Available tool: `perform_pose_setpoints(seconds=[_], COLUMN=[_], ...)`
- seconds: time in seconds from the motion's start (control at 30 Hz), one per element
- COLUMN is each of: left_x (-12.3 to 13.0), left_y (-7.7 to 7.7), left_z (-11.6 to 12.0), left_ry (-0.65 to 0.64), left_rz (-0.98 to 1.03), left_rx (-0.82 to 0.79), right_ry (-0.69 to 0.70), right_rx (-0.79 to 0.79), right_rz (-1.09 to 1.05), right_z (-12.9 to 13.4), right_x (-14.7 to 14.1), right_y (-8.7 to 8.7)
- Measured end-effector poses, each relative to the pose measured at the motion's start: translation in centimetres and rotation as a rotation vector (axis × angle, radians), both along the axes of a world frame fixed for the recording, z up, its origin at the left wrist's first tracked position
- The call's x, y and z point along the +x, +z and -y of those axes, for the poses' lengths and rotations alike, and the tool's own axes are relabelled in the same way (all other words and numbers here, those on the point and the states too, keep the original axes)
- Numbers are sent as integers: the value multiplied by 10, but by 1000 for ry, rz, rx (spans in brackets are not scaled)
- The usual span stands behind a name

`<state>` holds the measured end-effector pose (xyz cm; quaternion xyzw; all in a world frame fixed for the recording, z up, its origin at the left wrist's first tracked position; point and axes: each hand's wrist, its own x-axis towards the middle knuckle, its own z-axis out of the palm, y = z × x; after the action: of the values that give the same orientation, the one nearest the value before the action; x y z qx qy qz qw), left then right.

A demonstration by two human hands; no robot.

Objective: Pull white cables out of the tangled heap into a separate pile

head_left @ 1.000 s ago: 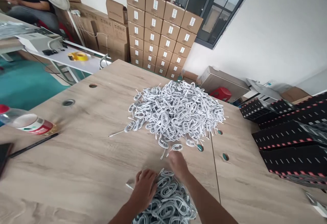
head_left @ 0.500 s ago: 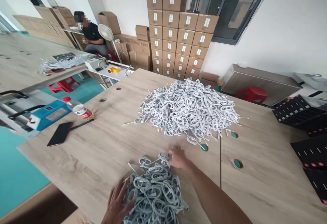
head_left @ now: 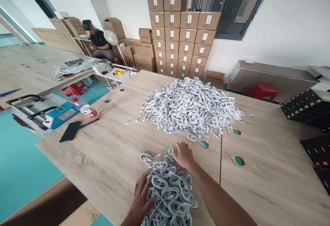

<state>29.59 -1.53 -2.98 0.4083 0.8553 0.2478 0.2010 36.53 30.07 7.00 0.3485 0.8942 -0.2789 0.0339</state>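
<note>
A smaller heap of coiled grey-white cables [head_left: 170,193] lies at the near edge of the table, between my hands. My left hand [head_left: 141,196] rests against the heap's left side, open, with its fingers stretched forward. At the far right corner of the heap is my right hand [head_left: 183,155], its fingers apart and slightly bent, touching a small cable coil [head_left: 171,152]; I see nothing gripped in it. Beyond both hands sits a much larger mound of similar coiled cables [head_left: 192,107], with loose plug ends sticking out around it.
On the left are a phone [head_left: 70,131], a pen [head_left: 89,123], a red-capped bottle [head_left: 89,111] and a blue machine [head_left: 63,115]. Round holes [head_left: 239,160] pierce the wooden tabletop. Black trays [head_left: 304,107] stand right; stacked cartons [head_left: 172,19] and a seated person [head_left: 99,42] are behind.
The view has shifted, so the near heap and my left hand appear further right. My right hand remains at the heap's far right corner, its fingers now clearer.
</note>
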Motion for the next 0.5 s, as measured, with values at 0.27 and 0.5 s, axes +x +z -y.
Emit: perform_pose_setpoints(seconds=[0.27,0.5], left_x=[-24,-54], left_y=[18,13], left_z=[-39,-120], left_ry=[104,-164], left_rz=[-21,26], left_rx=[-3,39], right_ry=[152,120], right_rx=[-179,-228], right_rz=[21,52], right_z=[30,29], right_x=[7,81], right_y=[-26,-23])
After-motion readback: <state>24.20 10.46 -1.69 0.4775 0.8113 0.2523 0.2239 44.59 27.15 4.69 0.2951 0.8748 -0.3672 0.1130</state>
